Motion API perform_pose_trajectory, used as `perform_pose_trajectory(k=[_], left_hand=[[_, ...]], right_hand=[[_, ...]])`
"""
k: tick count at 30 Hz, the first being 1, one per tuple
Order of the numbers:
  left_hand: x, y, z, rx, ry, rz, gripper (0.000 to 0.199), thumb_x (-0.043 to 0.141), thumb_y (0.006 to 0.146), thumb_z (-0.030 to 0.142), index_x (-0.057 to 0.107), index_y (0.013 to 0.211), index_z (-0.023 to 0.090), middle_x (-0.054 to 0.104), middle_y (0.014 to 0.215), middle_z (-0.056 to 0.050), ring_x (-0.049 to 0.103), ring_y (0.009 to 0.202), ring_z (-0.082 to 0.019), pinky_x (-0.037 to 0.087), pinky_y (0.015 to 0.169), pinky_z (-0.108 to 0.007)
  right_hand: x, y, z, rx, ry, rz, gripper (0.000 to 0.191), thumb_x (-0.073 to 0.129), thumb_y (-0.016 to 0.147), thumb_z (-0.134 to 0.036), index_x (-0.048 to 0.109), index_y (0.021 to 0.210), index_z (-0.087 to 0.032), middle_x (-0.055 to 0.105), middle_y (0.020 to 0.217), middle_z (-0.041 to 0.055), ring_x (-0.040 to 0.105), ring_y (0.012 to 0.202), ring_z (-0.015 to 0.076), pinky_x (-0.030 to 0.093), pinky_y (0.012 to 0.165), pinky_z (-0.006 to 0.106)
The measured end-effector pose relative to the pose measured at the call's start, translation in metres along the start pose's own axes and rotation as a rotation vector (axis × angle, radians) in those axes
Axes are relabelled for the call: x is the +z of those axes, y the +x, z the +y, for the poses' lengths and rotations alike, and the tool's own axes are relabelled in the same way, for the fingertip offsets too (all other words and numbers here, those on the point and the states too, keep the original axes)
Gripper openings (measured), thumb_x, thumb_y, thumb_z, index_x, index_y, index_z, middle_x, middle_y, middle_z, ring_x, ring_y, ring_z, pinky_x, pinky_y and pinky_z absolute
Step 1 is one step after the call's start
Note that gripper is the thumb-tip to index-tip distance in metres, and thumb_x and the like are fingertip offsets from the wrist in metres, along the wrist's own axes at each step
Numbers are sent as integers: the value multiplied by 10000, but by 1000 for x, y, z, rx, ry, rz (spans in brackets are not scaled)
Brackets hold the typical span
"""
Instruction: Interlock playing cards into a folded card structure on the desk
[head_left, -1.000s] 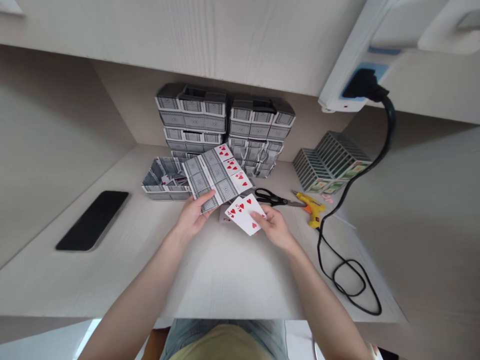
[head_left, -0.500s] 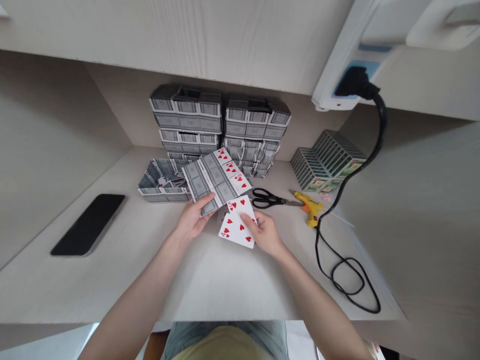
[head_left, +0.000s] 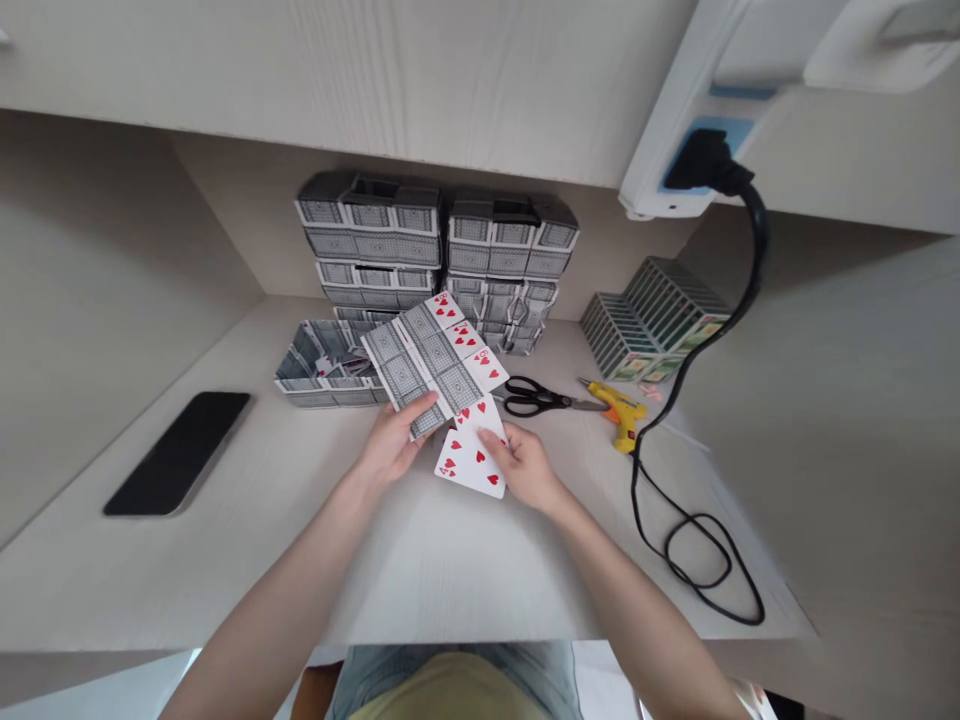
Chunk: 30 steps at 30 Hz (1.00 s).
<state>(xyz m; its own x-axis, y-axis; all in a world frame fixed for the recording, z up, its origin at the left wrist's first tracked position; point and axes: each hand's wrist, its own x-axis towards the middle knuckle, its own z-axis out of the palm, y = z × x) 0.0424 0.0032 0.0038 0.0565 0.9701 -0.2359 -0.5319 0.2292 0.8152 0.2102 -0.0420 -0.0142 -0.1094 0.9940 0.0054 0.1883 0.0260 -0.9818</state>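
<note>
My left hand (head_left: 395, 437) grips the lower corner of a flat panel of joined playing cards (head_left: 431, 360), with its thumb on top. Most of the panel shows grey patterned backs; along its right edge are the 8, 7 and 6 of hearts. Between the thumb and fingers of my right hand (head_left: 525, 462) are loose heart playing cards (head_left: 469, 465), face up and fanned, with a 4 in front. The panel's lower right edge overlaps the top of these cards. Behind my left hand stands an open box made of cards (head_left: 322, 393), with small pieces inside.
Stacked card-built boxes (head_left: 375, 235) stand against the back wall. Right of my hands lie black scissors (head_left: 536, 397) and a yellow glue gun (head_left: 621, 413). A black cable (head_left: 679, 375) hangs from a power strip (head_left: 667, 170). A phone (head_left: 180, 452) lies at left; green-striped card packs (head_left: 645, 320) sit at right.
The panel in my left hand has shifted slightly right and down, now covering more of the 5 of hearts. My right hand has moved slightly left with its cards.
</note>
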Motion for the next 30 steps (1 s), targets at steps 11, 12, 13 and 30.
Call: perform_pose_trajectory(k=[11,12,13,30], left_hand=[[1,-2,0,3,67,-22,375,707,625,197,622,990,187,658,1049,-66,606,971,-226,517,814,-329],[1,-3,0,-1,76,-24,383,713,619,200,622,990,184,659,1047,-70,609,963,-228,516,813,-333],[2,-3,1,-3,85,-23,393,719,610,202,623,991,181,662,1041,-71,613,956,-230,515,814,-336],[3,-5,-5,51,110,-16,460,755,560,259,629,990,150,665,1022,-94,629,904,-243,497,825,-381]], right_hand=[[-8,3,3,10,-37,-97,349,440,799,-495,509,710,-165,513,599,-21,439,520,90,347,474,204],[-9,3,3,15,-41,-104,350,443,797,-495,506,704,-164,510,600,-21,437,522,90,349,478,205],[-10,3,4,21,-40,-111,350,445,795,-495,507,707,-162,513,606,-20,439,528,90,354,485,206],[-2,4,8,83,132,-15,388,508,730,-549,489,647,-170,477,543,-36,394,459,79,315,441,206]])
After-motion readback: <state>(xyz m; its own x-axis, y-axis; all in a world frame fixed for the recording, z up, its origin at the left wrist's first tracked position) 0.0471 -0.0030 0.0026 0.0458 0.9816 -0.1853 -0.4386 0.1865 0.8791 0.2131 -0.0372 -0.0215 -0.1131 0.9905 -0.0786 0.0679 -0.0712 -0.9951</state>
